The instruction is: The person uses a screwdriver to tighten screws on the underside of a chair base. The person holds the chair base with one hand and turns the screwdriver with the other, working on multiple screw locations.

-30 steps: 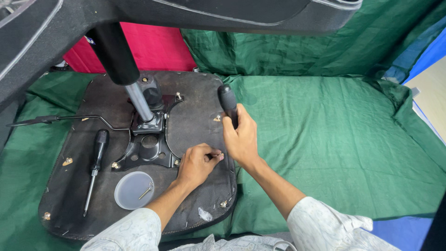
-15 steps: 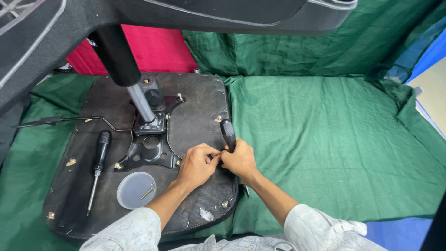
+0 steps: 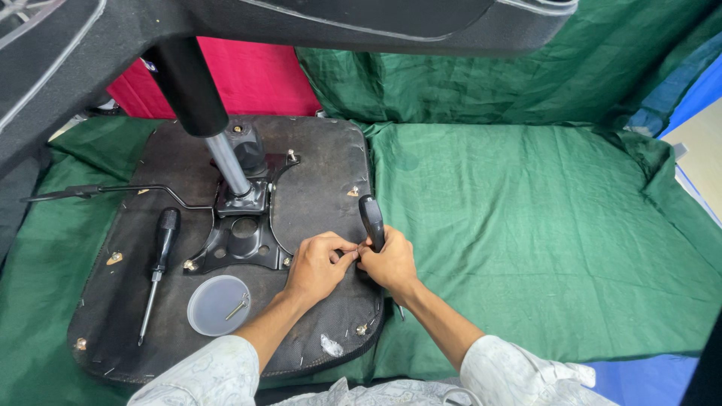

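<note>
While the screwdriver (image 3: pixel 371 219) is being gripped upright by right-hand fingers (image 3: pixel 385 259) | a small part, hidden, is being pinched by left-hand fingers (image 3: pixel 340 251) beside it.

The right hand (image 3: pixel 387 263) covers the screwdriver (image 3: pixel 371 218) shaft. Whatever the left hand (image 3: pixel 320 265) fingertips pinch is too small to identify.

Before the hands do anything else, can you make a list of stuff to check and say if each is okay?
1. Right hand grips screwdriver: ok.
2. Left hand pinches something small at the screwdriver: ok, but what it is, cannot tell.
3. Screwdriver tip seated: cannot tell, hidden by hands.
4. Spare screwdriver lies away from both hands: ok.
5. Lid holds a loose metal part: ok.
6. Seat base lies flat on green cloth: ok.
</note>
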